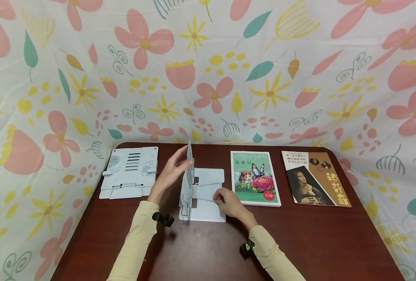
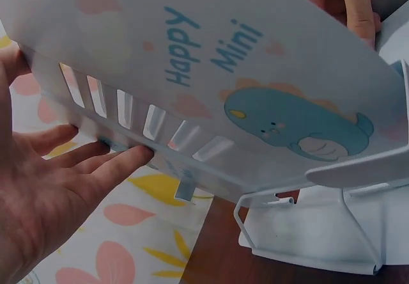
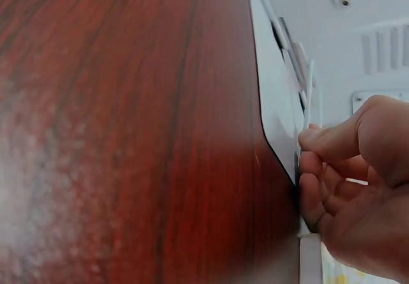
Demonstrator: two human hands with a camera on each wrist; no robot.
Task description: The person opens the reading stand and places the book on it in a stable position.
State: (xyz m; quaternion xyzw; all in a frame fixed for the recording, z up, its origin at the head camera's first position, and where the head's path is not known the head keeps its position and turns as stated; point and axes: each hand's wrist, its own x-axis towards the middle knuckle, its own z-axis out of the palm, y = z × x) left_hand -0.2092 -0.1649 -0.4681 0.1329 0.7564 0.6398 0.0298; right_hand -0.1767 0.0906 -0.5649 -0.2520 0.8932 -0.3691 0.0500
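A white book stand (image 1: 208, 197) lies with its base flat on the table and its slotted back panel (image 2: 192, 79) raised nearly upright. "Happy Mini" and a blue cartoon dinosaur are printed on the panel. High on that panel my left hand (image 1: 173, 169) holds the edge, its fingers long against the surface near the slots. On the other side my right hand (image 1: 230, 202) pinches a thin white wire support (image 3: 309, 98) between thumb and index finger, just above the base. The far sides of some fingers are hidden.
A second white book stand (image 1: 130, 171) lies folded flat at the left. To the right are a green book (image 1: 253, 179) with a butterfly cover and a brown booklet (image 1: 317, 179) with a portrait. A floral curtain (image 1: 208, 78) rises behind the dark red table (image 1: 201, 253).
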